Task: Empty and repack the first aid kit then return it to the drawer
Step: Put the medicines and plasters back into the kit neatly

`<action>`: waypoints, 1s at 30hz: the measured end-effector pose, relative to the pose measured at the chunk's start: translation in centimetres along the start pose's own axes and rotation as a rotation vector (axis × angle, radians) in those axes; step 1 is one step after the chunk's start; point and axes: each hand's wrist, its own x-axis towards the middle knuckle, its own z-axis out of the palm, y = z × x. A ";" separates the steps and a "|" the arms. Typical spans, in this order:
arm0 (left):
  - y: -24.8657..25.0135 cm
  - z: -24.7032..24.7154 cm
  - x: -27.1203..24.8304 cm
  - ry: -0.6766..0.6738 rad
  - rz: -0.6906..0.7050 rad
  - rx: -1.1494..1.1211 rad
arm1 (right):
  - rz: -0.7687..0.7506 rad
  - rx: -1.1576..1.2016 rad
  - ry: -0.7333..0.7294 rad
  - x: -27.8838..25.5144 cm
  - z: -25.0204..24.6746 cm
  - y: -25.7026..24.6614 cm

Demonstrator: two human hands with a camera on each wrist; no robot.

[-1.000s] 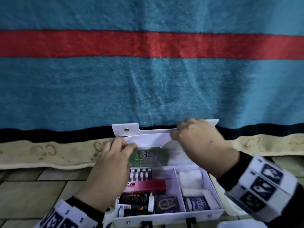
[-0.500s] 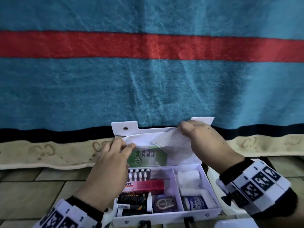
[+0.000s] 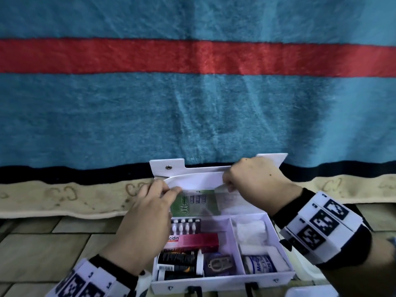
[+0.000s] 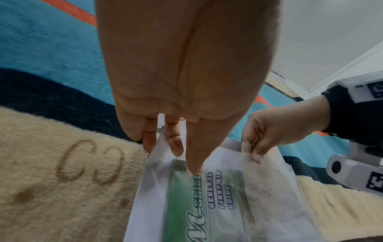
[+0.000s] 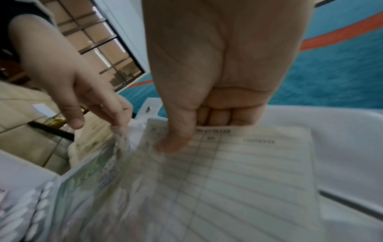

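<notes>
The white first aid kit stands open on the floor, its lid leaning back against a blanket. A clear pocket in the lid holds a green first aid guide and a ruled contents sheet. My left hand pinches the pocket's plastic edge over the guide. My right hand pinches the top of the contents sheet, thumb in front, fingers curled behind. In the tray lie a red box, black tubes, gauze rolls and a tape roll.
A blue blanket with a red stripe and a cream border hangs right behind the kit. Tiled floor spreads to the left. A white object shows at the bottom right edge.
My right hand has moved left and down along the lid with the contents sheet, which stood higher half a second ago. The left hand has stayed at the pocket's edge.
</notes>
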 end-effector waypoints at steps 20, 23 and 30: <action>0.4 0.5 -0.3 -0.022 -0.031 0.015 | 0.161 0.275 0.068 -1.8 2.1 1.4; 0.8 0.4 -1.0 -0.029 -0.074 0.037 | 0.252 0.346 0.305 -4.8 1.9 2.0; 4.8 1.3 -3.1 0.000 0.048 0.029 | 0.562 0.528 0.317 -17.2 1.2 4.9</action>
